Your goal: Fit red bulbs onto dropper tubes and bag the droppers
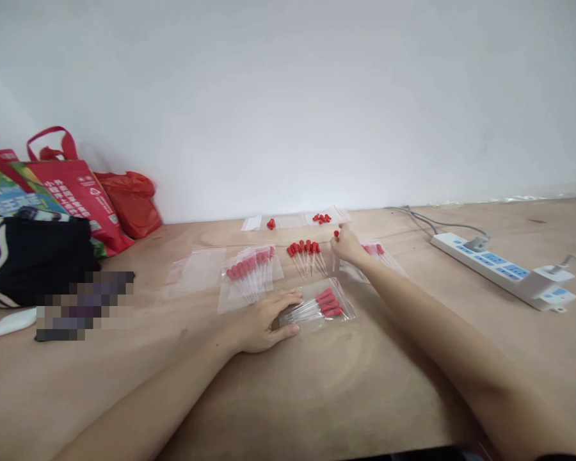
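Note:
My left hand [266, 323] lies on the table with fingers stretched out, its fingertips at the edge of a clear zip bag of droppers [329, 303]. Beyond it, my right hand [348, 246] is closed in a pinch on a dropper [336, 235]; the red rubber bulb shows at the fingers, the thin clear tube hangs below. Several loose droppers [307, 248] lie side by side between the hands. A second filled bag [247, 272] is left of them. A third bag [381, 254] lies partly hidden behind my right forearm.
At the back are loose red bulbs [322, 219] and clear tubes [290, 221] on a plastic bag. Flat clear bags [199, 269] lie to the left. A power strip [499, 266] with cables is at right. Shopping bags [81, 198] and a black cloth [48, 256] stand at left.

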Tool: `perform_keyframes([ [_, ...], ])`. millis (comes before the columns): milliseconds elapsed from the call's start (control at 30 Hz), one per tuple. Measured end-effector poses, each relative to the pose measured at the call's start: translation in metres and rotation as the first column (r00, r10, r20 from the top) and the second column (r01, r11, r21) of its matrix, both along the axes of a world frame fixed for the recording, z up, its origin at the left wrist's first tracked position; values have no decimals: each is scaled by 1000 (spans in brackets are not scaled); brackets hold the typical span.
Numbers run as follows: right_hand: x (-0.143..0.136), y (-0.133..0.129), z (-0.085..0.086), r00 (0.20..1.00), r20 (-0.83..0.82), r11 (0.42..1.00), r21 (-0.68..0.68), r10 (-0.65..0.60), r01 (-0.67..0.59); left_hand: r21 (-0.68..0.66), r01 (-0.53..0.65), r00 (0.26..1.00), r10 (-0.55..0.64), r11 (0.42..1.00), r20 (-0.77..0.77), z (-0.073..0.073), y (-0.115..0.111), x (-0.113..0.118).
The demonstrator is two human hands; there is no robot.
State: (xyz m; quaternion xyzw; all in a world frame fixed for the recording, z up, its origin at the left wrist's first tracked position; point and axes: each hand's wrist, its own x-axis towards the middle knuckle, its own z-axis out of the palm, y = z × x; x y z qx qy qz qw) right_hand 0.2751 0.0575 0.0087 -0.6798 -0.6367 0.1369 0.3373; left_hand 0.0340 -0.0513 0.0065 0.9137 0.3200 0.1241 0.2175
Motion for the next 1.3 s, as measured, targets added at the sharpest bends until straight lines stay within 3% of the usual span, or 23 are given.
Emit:
perform_keyframes([
  [100,20,-23,-8,981,-192,991,129,2,23,11,-4,1000,5,1000,-13,-2,1,0],
  [233,36,-48,-33,889,-457,993,106,8,46,39,4,1000,-4,999,-12,-3,2,0],
  [333,36,-54,-42,843,-538,993,92,-15,77,44,5,1000,-5,999,-17,-3,2,1],
  [533,21,-54,-39,777,-630,996,79,11,50,40,4,1000,-3,999,-22,-6,3,0],
  [767,17,-56,-42,589,-808,980,110,-7,163,33,2,1000,-2,999,-23,-5,4,0],
  [1000,4,-65,-38,391,-920,998,-18,-37,52,32,10,1000,-9,999,-25,-2,2,1],
  [1067,0,-69,-36,398,-917,999,-38,-42,17,32,8,1000,-7,999,-27,-1,2,1],
  [1300,1,-78,-30,592,-804,984,-52,59,-170,43,-1,999,3,999,-41,-4,3,1],
])
